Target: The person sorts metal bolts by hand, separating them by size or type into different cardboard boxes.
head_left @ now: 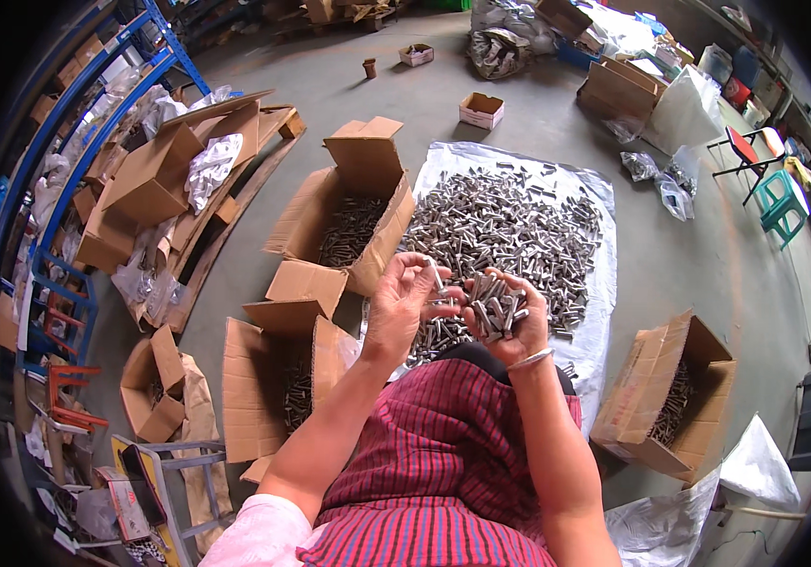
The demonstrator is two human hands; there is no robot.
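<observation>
Grey concrete floor (689,255) spreads across a warehouse, with blue shelving (65,123) at the left and a white plastic sheet (599,283) laid out under a wide heap of loose metal bolts (505,227). Raised above the near edge of that heap, the right hand (509,321) is cupped palm-up and closed loosely around a bundle of bolts (498,307), which lie crosswise in the palm with their ends sticking out past the fingers. Just beside it, touching the bundle's left end, the left hand (404,298) is partly open, its thumb and fingertips pinching a single bolt (439,281) that stands nearly upright. Beyond the left hand sits an open cardboard box (353,213) with bolts inside; below and left of it stands a second open box (278,378), also holding bolts. Well off to the right of the grip, a third box (670,397) leans open on the floor. A red striped garment (443,463) fills the space beneath both forearms.
</observation>
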